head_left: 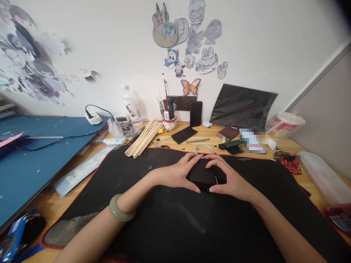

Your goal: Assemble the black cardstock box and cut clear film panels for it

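Note:
A small black box-like object (203,173) rests on the black desk mat (170,226), between my two hands. My left hand (181,171), with a ring on one finger, curves round its left side, thumb at the near edge and fingertips at the far edge. On the right side, my right hand (229,179) closes round it the same way, its thumb near the front corner. A thin light edge shows along the object's right side. Just beyond the fingertips lies a silvery ring-shaped band (204,148). What the black object is exactly, I cannot tell.
Wooden sticks (144,138) lie at the mat's far left edge. Behind stand a water bottle (131,106), a pen cup (169,122) and a phone (196,114). A craft pencil-like tool (197,140) and a black sheet (242,106) are further back. A paper tub (285,124) stands at right.

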The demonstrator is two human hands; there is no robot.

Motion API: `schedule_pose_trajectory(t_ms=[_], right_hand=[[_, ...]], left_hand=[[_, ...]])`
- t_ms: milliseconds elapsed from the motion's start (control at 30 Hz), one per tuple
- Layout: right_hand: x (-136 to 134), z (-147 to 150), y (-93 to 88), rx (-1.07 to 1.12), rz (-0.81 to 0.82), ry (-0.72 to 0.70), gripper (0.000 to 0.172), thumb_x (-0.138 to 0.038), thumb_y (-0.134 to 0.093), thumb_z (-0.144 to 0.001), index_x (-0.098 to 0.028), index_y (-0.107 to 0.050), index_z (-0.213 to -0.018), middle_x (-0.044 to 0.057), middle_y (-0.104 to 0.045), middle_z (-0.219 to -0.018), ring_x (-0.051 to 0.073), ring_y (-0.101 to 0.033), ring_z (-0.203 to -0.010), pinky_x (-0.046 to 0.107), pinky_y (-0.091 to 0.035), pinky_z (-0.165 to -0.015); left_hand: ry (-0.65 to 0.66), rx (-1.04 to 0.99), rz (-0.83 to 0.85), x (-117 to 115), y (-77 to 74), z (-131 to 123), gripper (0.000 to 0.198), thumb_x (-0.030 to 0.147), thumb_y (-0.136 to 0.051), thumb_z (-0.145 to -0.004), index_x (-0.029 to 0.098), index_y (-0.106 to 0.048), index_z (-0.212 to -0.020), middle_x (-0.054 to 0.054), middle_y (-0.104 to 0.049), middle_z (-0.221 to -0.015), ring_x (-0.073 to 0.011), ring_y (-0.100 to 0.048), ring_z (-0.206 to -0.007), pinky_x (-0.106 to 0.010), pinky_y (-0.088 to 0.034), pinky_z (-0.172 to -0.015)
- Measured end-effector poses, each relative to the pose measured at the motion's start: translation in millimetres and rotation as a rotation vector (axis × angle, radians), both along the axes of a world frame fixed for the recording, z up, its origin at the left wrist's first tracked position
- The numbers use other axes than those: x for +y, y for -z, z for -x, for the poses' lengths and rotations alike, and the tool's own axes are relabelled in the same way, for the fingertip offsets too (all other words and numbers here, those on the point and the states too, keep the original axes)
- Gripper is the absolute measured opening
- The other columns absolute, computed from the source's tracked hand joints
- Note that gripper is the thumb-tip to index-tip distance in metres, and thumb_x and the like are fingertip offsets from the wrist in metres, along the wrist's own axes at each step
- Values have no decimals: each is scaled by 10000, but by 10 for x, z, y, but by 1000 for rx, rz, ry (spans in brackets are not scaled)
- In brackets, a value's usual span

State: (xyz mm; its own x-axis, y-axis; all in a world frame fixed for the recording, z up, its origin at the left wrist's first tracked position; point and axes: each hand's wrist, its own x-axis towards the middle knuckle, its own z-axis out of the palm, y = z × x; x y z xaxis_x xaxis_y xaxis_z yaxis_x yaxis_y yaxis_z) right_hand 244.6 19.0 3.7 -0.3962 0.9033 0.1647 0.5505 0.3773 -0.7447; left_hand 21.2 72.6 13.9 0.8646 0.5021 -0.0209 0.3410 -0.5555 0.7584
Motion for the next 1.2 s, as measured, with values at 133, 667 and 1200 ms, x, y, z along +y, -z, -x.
schedule_pose_trajectory(t_ms=[133, 667, 1200], right_hand=[[-11, 19, -51, -9, 22, 17, 382, -331, -705, -651, -251, -494, -959, 64, -398, -1283, 257, -346, -1241, 414, -275, -1028], [-1, 24, -14, 31, 11, 20, 369, -276, -702, -656, -241, -488, -954, 49, -403, -1264, 219, -367, -1219, 374, -283, -1017], [-29, 46, -44, 46, 20, 44, 337, -221, -691, -659, -228, -483, -923, 58, -413, -1263, 217, -364, -1226, 367, -296, -1016]], left_hand=[[3, -1, -23, -6, -16, -12, 969, 481, -649, -666, 243, -72, -1408, -104, -145, -1414, -290, -174, -1321, -417, -209, -1070], [-17, -19, -52, -29, -38, -47, 882, 461, -636, -692, 244, -147, -1393, -99, -229, -1348, -258, -272, -1265, -389, -242, -1063], [-39, 0, -56, -53, -70, -49, 880, 449, -638, -688, 226, -158, -1391, -107, -249, -1336, -251, -321, -1238, -362, -282, -1044]])
